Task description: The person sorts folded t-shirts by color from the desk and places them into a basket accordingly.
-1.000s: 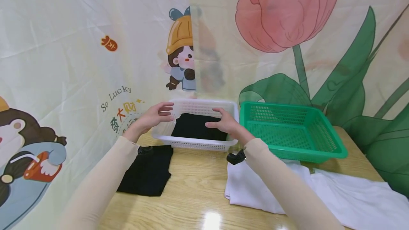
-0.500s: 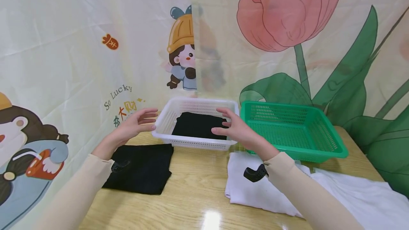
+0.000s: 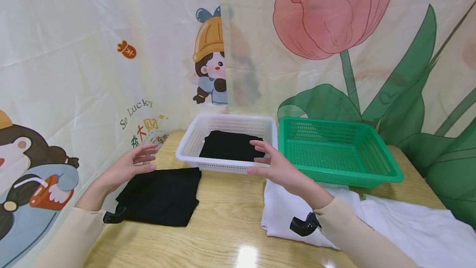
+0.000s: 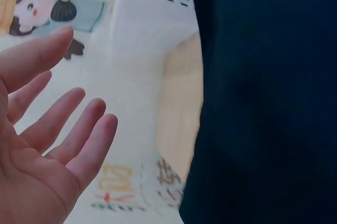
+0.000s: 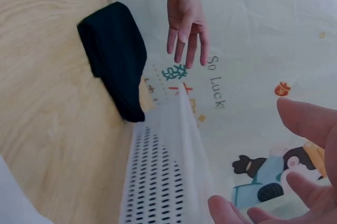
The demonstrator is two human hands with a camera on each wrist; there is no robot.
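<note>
My left hand (image 3: 128, 164) hovers over the back left corner of a folded black garment (image 3: 161, 199) on the table, fingers spread and holding nothing. In the left wrist view its relaxed fingers (image 4: 95, 145) are apart from the dark cloth. My right hand (image 3: 275, 166) is in the air by the front right edge of a white plastic basket (image 3: 219, 165), its fingers loosely bent with nothing between them. Inside that basket lies another folded black garment (image 3: 230, 146). The right wrist view shows the basket's perforated side between the right hand and the black cloth on the table.
A green plastic basket (image 3: 338, 177) with nothing in it stands right of the white one. In front of it lie a folded white garment (image 3: 290, 218) and, farther right, a second white garment (image 3: 420, 226). A printed curtain (image 3: 156, 44) hangs behind the wooden table (image 3: 227, 210).
Both hands have drawn back from over the white basket. The left moved left and toward me, over the black garment; the right moved slightly right and nearer. The black cloth in the basket stayed.
</note>
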